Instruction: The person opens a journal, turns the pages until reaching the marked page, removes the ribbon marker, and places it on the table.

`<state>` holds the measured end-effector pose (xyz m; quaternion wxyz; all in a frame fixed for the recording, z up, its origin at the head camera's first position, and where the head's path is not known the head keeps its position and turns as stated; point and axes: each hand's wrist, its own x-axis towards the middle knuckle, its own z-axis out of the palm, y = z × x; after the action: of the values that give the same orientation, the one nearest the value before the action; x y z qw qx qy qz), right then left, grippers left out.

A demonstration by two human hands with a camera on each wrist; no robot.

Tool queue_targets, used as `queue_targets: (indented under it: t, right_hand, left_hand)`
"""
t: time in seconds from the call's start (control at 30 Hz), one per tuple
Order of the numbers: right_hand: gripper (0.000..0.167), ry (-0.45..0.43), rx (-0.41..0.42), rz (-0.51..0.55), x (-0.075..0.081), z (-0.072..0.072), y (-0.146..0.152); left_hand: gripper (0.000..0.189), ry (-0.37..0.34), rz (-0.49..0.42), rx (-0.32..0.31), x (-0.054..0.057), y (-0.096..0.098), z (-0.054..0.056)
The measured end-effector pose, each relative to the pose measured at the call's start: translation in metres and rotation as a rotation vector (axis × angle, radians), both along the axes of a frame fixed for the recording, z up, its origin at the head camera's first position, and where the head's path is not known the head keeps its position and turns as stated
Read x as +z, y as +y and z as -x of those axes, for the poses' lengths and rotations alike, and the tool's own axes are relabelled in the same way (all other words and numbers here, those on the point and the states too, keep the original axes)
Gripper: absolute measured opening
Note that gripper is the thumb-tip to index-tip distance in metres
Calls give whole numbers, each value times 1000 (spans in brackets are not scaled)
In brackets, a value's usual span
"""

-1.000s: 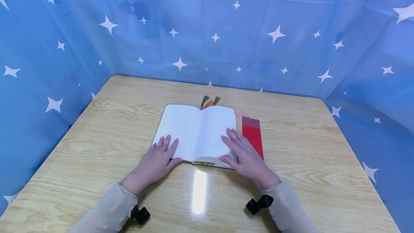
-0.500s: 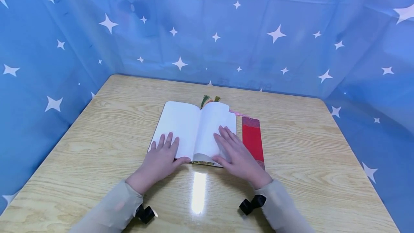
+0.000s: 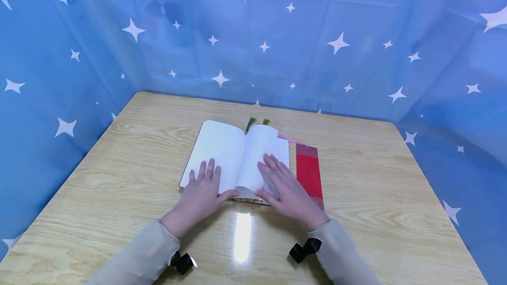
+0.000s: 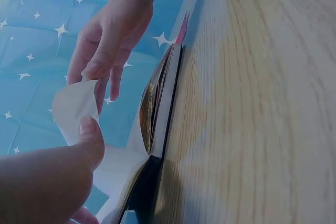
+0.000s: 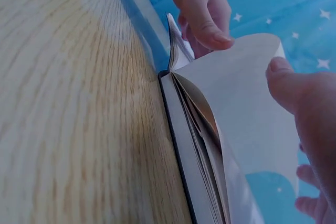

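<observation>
An open notebook [image 3: 222, 144] with blank white pages lies mid-table. My left hand [image 3: 200, 199] rests with spread fingers on its left page, thumb along the bottom edge near the spine. My right hand [image 3: 287, 190] touches a loose right-hand page [image 3: 257, 153] with straight fingers; that page bulges upward and its outer edge stands left of the pages below. In the right wrist view, the curved page [image 5: 236, 82] arches between both thumbs. Green tassels [image 3: 251, 123] stick out at the top of the spine, and a gold patterned strip [image 3: 247, 200] shows at the bottom edge.
A red strip [image 3: 309, 170] on a pink cord [image 3: 291, 139] lies just right of the notebook. The wood-grain table [image 3: 138, 153] has a bright light reflection in front of the notebook. A blue star-patterned cloth [image 3: 190, 16] hangs behind and along both sides.
My right hand has slid left, pushing the right-hand page into a curve and uncovering pages beneath. My left hand has shifted slightly right, toward the spine.
</observation>
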<state>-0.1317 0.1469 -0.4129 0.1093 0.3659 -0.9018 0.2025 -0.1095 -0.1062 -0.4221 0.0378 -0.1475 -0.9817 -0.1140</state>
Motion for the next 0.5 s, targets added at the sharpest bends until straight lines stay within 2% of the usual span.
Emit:
queue_targets:
  t: [0.13,0.27,0.37,0.5]
  right_hand:
    - [77,10,-1,9,0,-2,1]
    - [78,36,-4,9,0,-2,4]
    - [79,59,4,18,0,-2,6]
    - [80,66,11,33,1,-3,6]
  left_hand:
    - [91,34,-21,-6,0,0,-1]
    - [89,104,-81,-32,2,-2,-3]
    - [94,182,-110,-88,1,-3,-4]
    - [106,327,-135,-188,0,-4,-2]
